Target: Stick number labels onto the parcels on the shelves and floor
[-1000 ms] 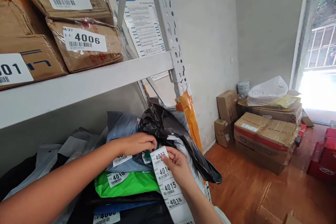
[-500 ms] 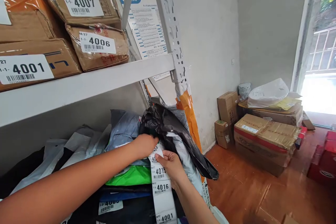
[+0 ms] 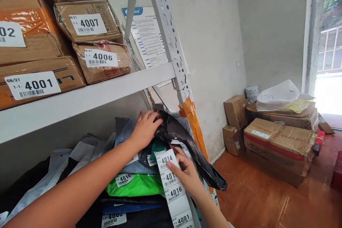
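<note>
My right hand (image 3: 188, 172) grips a hanging strip of white number labels (image 3: 175, 192) between thumb and fingers; 4014 is at its top, with 4016 and 4001 lower down. My left hand (image 3: 146, 128) is over the shelf with bent fingers apart, slightly blurred, its fingertips at the edge of a crumpled black plastic bag (image 3: 177, 128). Beneath lie a grey parcel bag (image 3: 123, 128), a teal item (image 3: 158, 146) with a partly hidden label, and a bright green bag (image 3: 140, 185) labelled 4010. Below these, a label (image 3: 114, 219) is partly cut off by folds.
Above, a white shelf beam (image 3: 88, 94) carries boxes labelled 4001, 4006 (image 3: 103, 62) and 4007. A perforated post (image 3: 171, 42) with orange tape (image 3: 195, 121) stands at the shelf's right end. Cardboard boxes (image 3: 278, 156) rest on the reddish floor (image 3: 251, 199) to the right.
My left hand has left the strip's top and moved up to the black bag. Label 4014 now heads the strip, and the teal item and label 4010 show. The view has tilted upward slightly.
</note>
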